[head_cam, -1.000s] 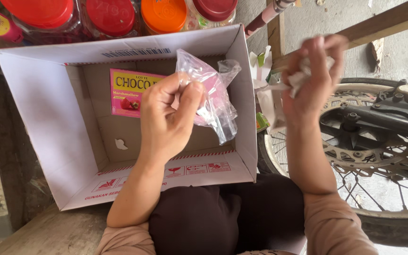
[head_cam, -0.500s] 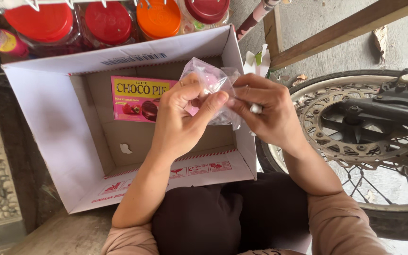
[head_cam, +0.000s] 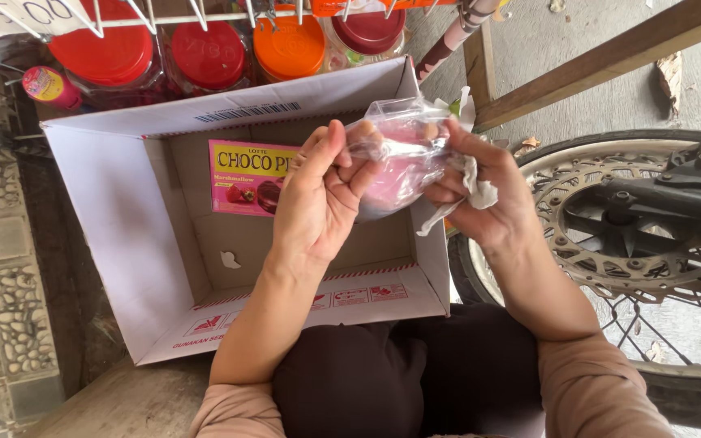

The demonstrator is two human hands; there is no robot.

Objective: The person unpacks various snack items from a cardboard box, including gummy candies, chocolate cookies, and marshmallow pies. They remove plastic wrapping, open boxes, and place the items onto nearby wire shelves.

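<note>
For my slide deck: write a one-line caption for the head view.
Both hands, left hand and right hand, hold a clear plastic bag with pink contents above an open cardboard box, beside a motorcycle wheel.

A second ago my right hand (head_cam: 492, 199) was raised apart; now it has joined my left hand (head_cam: 322, 199) on the clear plastic bag (head_cam: 399, 158), above the box's right wall

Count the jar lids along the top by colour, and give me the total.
Red round plastic jar lids: 2
Orange round plastic jar lid: 1
Dark red round plastic jar lid: 1
Total: 4
</note>
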